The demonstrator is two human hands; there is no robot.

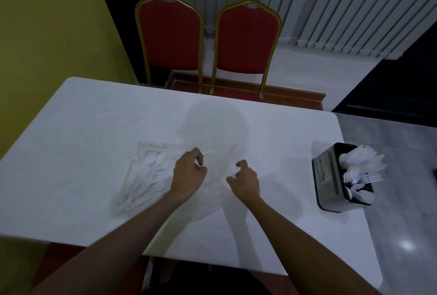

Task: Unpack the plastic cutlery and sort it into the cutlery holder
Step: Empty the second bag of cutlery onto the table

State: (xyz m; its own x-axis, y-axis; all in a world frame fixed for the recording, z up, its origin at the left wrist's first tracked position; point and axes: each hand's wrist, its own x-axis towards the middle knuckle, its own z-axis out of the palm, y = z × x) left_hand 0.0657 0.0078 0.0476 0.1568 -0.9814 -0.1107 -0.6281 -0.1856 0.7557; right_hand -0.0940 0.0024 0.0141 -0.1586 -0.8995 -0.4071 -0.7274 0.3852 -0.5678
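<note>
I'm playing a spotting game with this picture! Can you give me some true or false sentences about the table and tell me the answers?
1. Two red chairs stand behind the white table. True.
2. The cutlery holder sits on the table's left side. False: it sits on the right side.
3. The holder is empty. False: white forks and other cutlery stick out of it.
4. A pile of white cutlery lies beside the left hand. True.
</note>
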